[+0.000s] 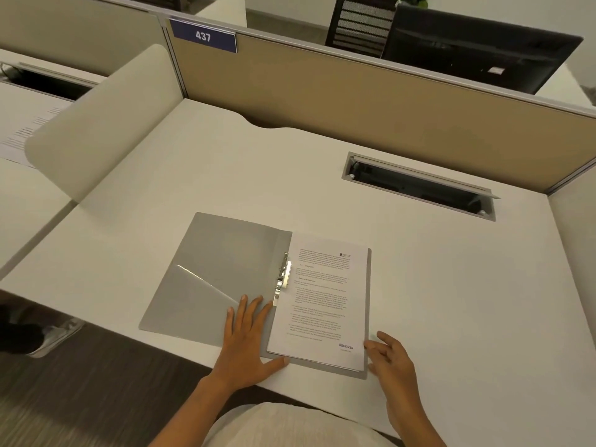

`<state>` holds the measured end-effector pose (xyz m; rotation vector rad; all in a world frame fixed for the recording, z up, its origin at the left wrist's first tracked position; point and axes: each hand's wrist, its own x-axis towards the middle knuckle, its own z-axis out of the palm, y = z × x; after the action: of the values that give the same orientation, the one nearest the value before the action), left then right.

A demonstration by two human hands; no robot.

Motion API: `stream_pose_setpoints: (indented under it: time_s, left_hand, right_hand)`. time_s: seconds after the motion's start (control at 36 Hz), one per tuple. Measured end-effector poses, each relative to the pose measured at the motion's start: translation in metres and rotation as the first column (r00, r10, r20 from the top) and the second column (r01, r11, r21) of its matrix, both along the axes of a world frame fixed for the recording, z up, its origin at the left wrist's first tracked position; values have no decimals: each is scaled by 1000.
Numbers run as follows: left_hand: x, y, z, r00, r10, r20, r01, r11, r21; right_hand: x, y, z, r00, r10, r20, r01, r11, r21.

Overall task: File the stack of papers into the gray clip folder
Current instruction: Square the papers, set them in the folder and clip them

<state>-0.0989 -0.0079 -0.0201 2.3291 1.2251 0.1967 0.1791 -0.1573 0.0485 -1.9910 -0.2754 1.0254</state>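
Two hands: both low in the view, at about 6 o'clock, either side of the papers.
Folder [222,279]: gray, lying open and flat on the tabletop [435,285], its near edge close to the tabletop's front edge; the left flap carries a slanted clear pocket.
Papers [322,301]: a stack of printed sheets on the folder's right half, left edge at the spine, a "RECEIVED" stamp at the near right corner (the body text is too small to read).
Clip [282,279]: shiny metal, along the spine at 9 o'clock from the stack; whether it presses on the sheets I cannot tell.
Left hand [248,343]: spread wide and flat, palm down on the folder's left flap near the spine, thumb lying along the near edge of the stack; it grips nothing.
Right hand [392,359]: at 5 o'clock from the stack, fingers loosely curled and apart, fingertips just at the near right corner of the sheets; holding nothing.
Cable slot [419,188]: open, set in the tabletop at 1 o'clock from the folder, well apart from it.
Partition [354,101]: tan, behind the tabletop at 12 o'clock, bearing a blue sign [203,36] marked 437.
Monitor [477,50]: dark, beyond the partition at 1 o'clock.
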Motion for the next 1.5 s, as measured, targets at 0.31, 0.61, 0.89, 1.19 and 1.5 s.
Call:
stream_pose_setpoints:
  time_s: [0.31,0.61,0.89,1.19,1.5]
  left_hand:
    - [-1,0,-6,1000,6,9,-6,1000,8]
    - [0,0,-2,1000,0,-18,0,1000,7]
    - [1,2,-3,999,32,16,-32,999,-17]
    - [27,5,11,968,247,45,-245,968,-45]
    - [29,8,6,948,319,-4,-318,943,-102]
  right_hand:
    - [-6,21,3,916,214,338,-221,975,-18]
    - [-19,72,-12,441,664,604,-678,687,-260]
    - [-24,81,-20,375,704,603,-678,652,-339]
    - [-29,82,-16,365,717,595,-654,652,-384]
    - [-18,125,0,550,680,486,-670,706,-230]
